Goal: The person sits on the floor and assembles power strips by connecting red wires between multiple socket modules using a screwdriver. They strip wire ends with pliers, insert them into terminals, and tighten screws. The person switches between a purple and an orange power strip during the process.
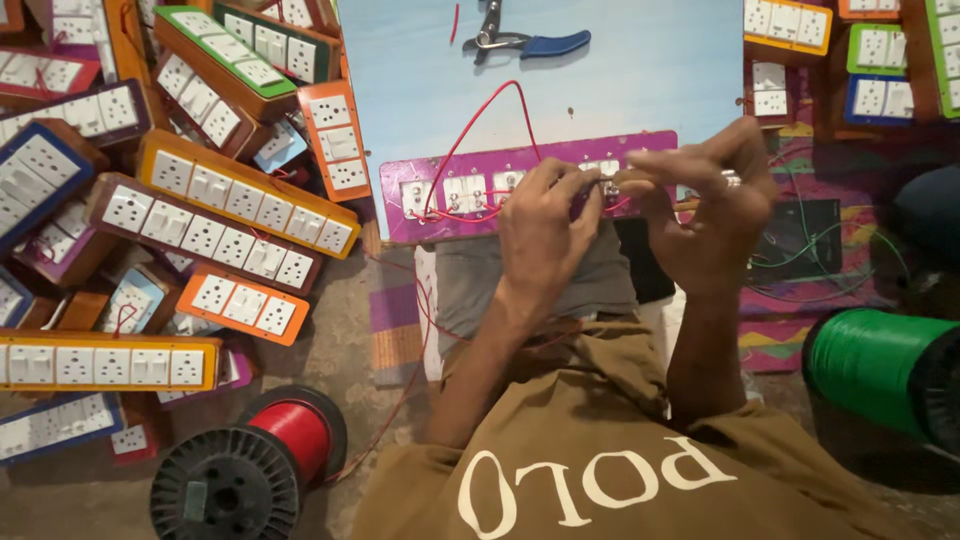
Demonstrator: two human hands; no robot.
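Floor workspace, pale blue board [640,70] at 12 o'clock w/ blue-handled pliers [525,42] on it. Purple switch panel [440,195] at centre, white sockets, red wire [470,125] looping off it. L hand [540,235] pinches wire at panel edge; R hand [715,205] closed round a thin tool. 2 spools: red [295,430] at 7, green [880,365] at 4. Heap of finished switchboards [245,190], 9–11 o'clock, too many to count.

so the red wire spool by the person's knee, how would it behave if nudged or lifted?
The red wire spool lies on its side on round black flanges, so a nudge would probably roll it. It looks fully wound, so likely heavy for its size. Its loose red wire would probably trail and snag.
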